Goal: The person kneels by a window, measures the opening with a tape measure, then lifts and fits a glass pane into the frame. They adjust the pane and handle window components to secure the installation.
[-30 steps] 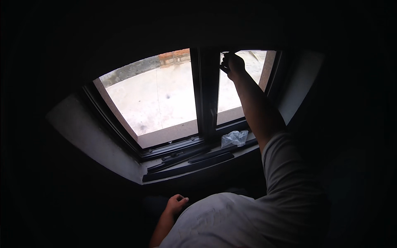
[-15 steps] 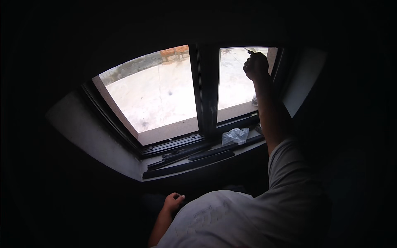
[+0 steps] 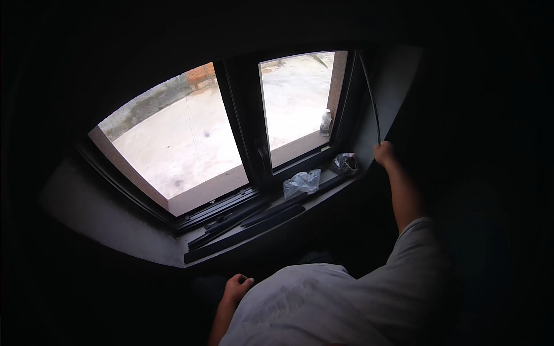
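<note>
My right hand (image 3: pixel 383 153) is shut on the lower end of a thin black strip (image 3: pixel 369 92) that curves up along the right edge of the dark-framed window (image 3: pixel 245 127). The hand is beside the right reveal, just above the sill's right end. My left hand (image 3: pixel 235 286) hangs low by my waist, fingers loosely curled, holding nothing. The room is very dark, so fine detail of both hands is hard to see.
On the grey sill (image 3: pixel 115 230) lie long black frame strips (image 3: pixel 248 222), a clear plastic bag (image 3: pixel 301 183) and a darker bag (image 3: pixel 344 164). A small bottle (image 3: pixel 326 122) stands outside on the ledge. Dark walls surround the opening.
My right hand has come down from the top of the right pane to the right reveal near the sill, drawing the thin black strip away with it. The left hand has stayed put.
</note>
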